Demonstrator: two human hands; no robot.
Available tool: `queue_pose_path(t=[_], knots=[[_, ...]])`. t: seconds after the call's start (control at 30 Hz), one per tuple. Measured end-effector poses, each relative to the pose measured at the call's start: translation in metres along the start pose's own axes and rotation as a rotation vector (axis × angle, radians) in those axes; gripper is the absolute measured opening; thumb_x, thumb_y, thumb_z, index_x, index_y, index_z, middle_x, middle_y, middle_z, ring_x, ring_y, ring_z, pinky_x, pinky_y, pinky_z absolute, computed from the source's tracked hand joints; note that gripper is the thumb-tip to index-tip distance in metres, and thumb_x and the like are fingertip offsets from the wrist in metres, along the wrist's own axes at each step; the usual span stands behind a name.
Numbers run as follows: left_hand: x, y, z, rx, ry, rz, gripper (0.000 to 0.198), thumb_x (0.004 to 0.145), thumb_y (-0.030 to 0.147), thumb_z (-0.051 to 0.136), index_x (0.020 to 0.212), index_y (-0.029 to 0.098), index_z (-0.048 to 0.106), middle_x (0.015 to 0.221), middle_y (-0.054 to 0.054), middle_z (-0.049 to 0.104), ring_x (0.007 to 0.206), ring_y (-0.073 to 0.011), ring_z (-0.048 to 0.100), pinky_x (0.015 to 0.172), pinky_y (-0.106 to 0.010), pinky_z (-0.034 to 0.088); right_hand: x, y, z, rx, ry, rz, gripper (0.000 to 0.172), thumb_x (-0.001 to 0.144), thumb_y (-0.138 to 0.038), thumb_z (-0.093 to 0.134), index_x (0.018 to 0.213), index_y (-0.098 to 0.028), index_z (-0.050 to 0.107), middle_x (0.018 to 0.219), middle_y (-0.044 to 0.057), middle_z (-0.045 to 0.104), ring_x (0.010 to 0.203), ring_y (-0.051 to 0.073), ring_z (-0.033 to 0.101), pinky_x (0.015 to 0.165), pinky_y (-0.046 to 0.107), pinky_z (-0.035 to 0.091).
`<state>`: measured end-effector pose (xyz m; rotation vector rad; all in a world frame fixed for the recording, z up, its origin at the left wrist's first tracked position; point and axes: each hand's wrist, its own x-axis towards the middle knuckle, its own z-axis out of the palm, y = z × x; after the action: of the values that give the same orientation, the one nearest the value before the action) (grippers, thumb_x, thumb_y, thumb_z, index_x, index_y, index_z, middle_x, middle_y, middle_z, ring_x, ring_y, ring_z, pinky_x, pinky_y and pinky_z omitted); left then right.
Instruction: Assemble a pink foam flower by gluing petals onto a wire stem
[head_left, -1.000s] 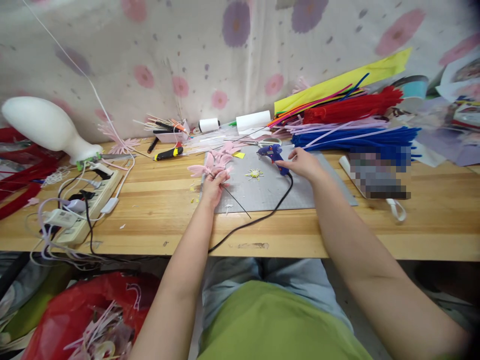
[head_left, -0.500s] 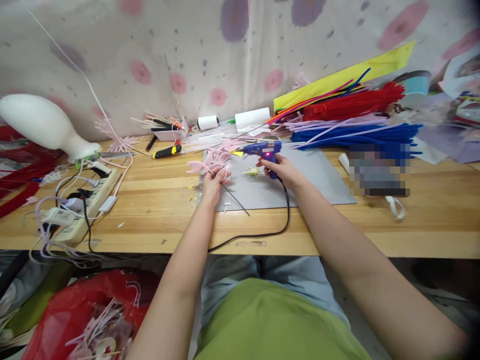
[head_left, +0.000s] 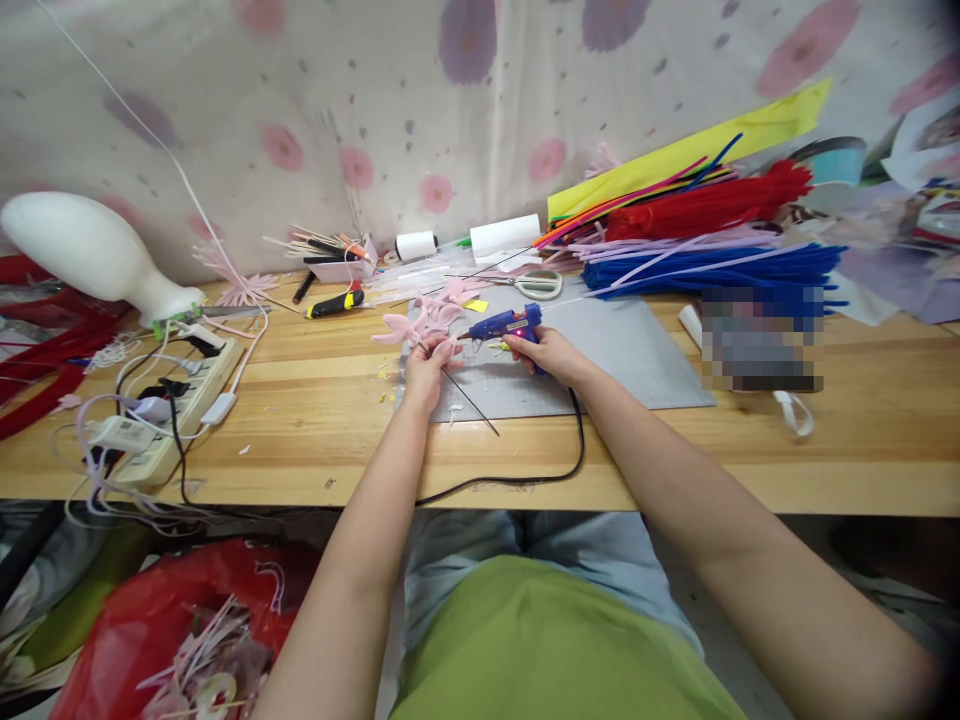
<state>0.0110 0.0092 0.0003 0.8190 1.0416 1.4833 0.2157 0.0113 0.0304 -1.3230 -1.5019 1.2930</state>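
My left hand (head_left: 429,370) pinches a pink fuzzy flower (head_left: 424,318) whose thin dark stem (head_left: 471,402) slants down to the right. In my right hand (head_left: 546,352) is a blue hot glue gun (head_left: 506,325), its red light lit and its nozzle pointing left at the flower's petals beside my left fingertips. Whether the nozzle touches them I cannot tell. Under the gun, partly hidden, a small yellow piece (head_left: 498,346) lies on the grey mat (head_left: 615,350). The gun's black cord (head_left: 517,478) curves over the table's front.
Scissors (head_left: 541,285) lie behind the mat, with blue pipe cleaners (head_left: 712,270) and red ones (head_left: 705,205) to the right. A utility knife (head_left: 335,304) lies at back left. A power strip (head_left: 176,420) with tangled cables and a white foam head (head_left: 97,250) occupy the left.
The glue gun in my right hand has moved left and slightly down, bringing its nozzle to the flower. The scissors' handles now show. My left hand is nearly still.
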Motion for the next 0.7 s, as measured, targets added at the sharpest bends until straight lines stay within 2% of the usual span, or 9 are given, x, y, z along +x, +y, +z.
queue_pose_path(t=[0.27, 0.47, 0.7], knots=[[-0.0014, 0.0013, 0.0003, 0.009, -0.004, 0.000, 0.031, 0.057, 0.026, 0.081, 0.076, 0.016, 0.060, 0.075, 0.000, 0.063, 0.074, -0.0148, 0.067, 0.059, -0.023, 0.052, -0.0001, -0.0020, 0.0011, 0.006, -0.003, 0.004, 0.025, 0.082, -0.036, 0.064, 0.072, -0.016, 0.052, 0.055, -0.004, 0.054, 0.038, 0.005, 0.042, 0.039, 0.020, 0.032], [-0.0024, 0.0019, 0.0010, 0.020, -0.002, -0.009, 0.029, 0.058, 0.024, 0.080, 0.076, 0.016, 0.059, 0.078, 0.000, 0.064, 0.074, -0.0143, 0.067, 0.060, -0.024, 0.053, -0.0024, -0.0057, 0.0005, -0.027, 0.018, 0.015, 0.030, 0.080, -0.040, 0.067, 0.069, -0.017, 0.050, 0.046, -0.006, 0.048, 0.038, 0.006, 0.042, 0.040, 0.020, 0.033], [-0.0031, 0.0024, 0.0007, 0.028, -0.013, -0.011, 0.031, 0.057, 0.026, 0.081, 0.077, 0.016, 0.059, 0.078, -0.001, 0.064, 0.073, -0.0139, 0.067, 0.054, -0.021, 0.053, 0.0000, -0.0035, -0.0011, -0.063, 0.063, 0.021, 0.027, 0.082, -0.037, 0.064, 0.069, -0.018, 0.049, 0.045, -0.006, 0.046, 0.037, 0.007, 0.042, 0.041, 0.021, 0.033]])
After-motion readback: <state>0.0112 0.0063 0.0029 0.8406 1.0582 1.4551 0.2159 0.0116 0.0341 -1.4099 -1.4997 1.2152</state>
